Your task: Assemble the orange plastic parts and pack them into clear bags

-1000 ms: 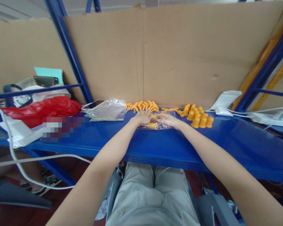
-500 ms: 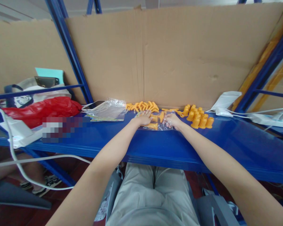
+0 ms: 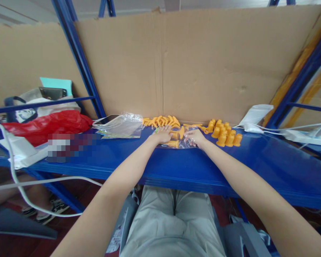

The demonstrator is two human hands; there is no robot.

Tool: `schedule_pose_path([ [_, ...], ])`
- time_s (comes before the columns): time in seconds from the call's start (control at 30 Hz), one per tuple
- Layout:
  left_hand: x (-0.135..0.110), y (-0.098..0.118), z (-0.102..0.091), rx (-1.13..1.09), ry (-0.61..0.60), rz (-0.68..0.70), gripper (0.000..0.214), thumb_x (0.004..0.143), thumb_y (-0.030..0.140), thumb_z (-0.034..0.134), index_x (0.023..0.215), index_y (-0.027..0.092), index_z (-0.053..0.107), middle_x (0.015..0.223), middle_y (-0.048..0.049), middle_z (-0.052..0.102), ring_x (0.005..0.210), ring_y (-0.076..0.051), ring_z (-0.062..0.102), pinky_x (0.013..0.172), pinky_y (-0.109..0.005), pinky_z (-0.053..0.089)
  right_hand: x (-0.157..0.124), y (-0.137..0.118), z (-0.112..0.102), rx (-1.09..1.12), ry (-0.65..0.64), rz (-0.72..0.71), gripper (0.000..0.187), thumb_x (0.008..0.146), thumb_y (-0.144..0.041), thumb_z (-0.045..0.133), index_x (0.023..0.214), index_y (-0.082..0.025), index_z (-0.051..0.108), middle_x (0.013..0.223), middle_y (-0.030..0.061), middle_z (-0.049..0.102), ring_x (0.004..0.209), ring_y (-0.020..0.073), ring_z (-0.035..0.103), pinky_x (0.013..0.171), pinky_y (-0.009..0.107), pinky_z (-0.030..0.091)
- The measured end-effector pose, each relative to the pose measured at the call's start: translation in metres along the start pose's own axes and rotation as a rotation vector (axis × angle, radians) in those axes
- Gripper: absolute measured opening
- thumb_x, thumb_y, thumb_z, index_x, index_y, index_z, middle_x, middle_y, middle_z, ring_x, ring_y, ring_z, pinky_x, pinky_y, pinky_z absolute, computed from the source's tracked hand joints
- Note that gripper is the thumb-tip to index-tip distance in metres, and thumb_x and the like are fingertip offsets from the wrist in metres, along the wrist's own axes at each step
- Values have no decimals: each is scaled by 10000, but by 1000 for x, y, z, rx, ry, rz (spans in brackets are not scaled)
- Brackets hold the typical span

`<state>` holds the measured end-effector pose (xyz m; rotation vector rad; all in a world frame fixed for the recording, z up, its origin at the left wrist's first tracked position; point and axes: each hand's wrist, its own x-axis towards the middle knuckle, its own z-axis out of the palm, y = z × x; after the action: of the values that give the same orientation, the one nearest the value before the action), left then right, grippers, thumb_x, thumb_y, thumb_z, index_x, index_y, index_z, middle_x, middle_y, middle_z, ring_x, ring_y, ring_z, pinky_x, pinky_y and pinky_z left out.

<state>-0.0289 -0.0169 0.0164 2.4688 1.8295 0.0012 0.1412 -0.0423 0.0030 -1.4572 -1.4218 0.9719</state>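
A clear plastic bag (image 3: 187, 144) lies flat on the blue shelf with orange plastic pieces (image 3: 173, 144) inside it. My left hand (image 3: 162, 134) rests palm down on the bag's left part, fingers stretched out. At the other end, my right hand (image 3: 195, 137) has its fingers curled on the bag's crinkled plastic; its fingertips are partly hidden. Just behind the bag lies a row of forked orange pieces (image 3: 162, 121). To the right of my right hand, several orange cup-shaped pieces (image 3: 222, 137) stand grouped together, with thin orange pieces (image 3: 195, 125) beside them.
Flat plastic packets (image 3: 123, 127) lie left of the bag, with a red plastic bag (image 3: 53, 125) farther left. A cardboard sheet (image 3: 198, 64) closes off the back. White cables (image 3: 280, 125) and a white packet (image 3: 256, 116) are on the right. A blue post (image 3: 80, 60) rises at left.
Both hands stay on the bag. The right fingers and the crinkled plastic under them have shifted slightly; everything else looks the same.
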Motion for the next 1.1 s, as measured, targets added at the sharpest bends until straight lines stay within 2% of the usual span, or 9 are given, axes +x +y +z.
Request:
schedule_pose_path([
  [0.37,6,-6,3,-64,29,153,632,932,287,224,1540,142,132,1623,-57,82,1495,-174,93,1204,-315,126,5,4,-2,-78,-19,-31,259,811,-137,629,552,-133,617,406,-19,542,284,47,393,287,153,275],
  [0.6,11,-11,3,-103,-38,150,628,945,322,199,1539,143,104,1621,-68,47,1497,-179,61,1206,-339,114,10,3,-11,-99,-84,-52,218,824,-127,619,606,-142,609,491,-27,585,290,50,404,293,177,292],
  [0.67,10,-12,2,-92,-56,151,635,944,327,209,1540,139,100,1622,-66,42,1497,-178,57,1206,-335,111,15,2,-18,-158,-46,-92,194,820,-145,611,626,-148,618,504,-29,590,294,57,407,301,190,284],
  [0.73,10,-14,0,-81,-59,152,642,941,333,221,1543,146,101,1622,-57,42,1498,-182,59,1209,-345,107,22,1,-29,-222,67,-160,208,811,-164,597,603,-156,605,504,-25,583,317,63,417,330,196,297],
  [0.8,10,-16,-1,-74,-57,145,639,939,325,221,1544,145,116,1621,-58,42,1498,-185,63,1209,-348,108,30,2,-43,-263,264,-231,230,817,-163,547,590,-166,585,537,-1,604,395,83,484,405,199,373],
  [0.87,11,-19,-2,-69,-58,123,633,939,307,214,1541,130,137,1619,-69,48,1497,-185,70,1208,-340,114,37,6,-59,-329,447,-311,196,830,-181,518,662,-171,619,675,54,685,574,136,602,535,222,463],
  [0.93,13,-23,-1,-71,-55,97,639,936,306,222,1540,116,141,1619,-80,53,1496,-185,79,1205,-327,120,45,14,-71,-463,529,-354,171,832,-176,514,759,-172,668,858,113,734,799,200,665,717,273,515],
  [1.03,17,-27,1,-79,-39,88,645,937,333,217,1545,136,129,1622,-58,56,1496,-174,70,1204,-317,116,55,30,-80,-697,455,-351,274,801,-106,497,960,-156,715,1071,130,725,1012,241,662,901,328,504],
  [1.1,18,-29,3,-80,-27,92,645,938,337,200,1544,129,128,1622,-54,54,1496,-162,57,1204,-307,104,61,40,-80,-835,294,-335,349,770,-86,511,1043,-138,721,1132,128,714,1073,246,652,958,338,491],
])
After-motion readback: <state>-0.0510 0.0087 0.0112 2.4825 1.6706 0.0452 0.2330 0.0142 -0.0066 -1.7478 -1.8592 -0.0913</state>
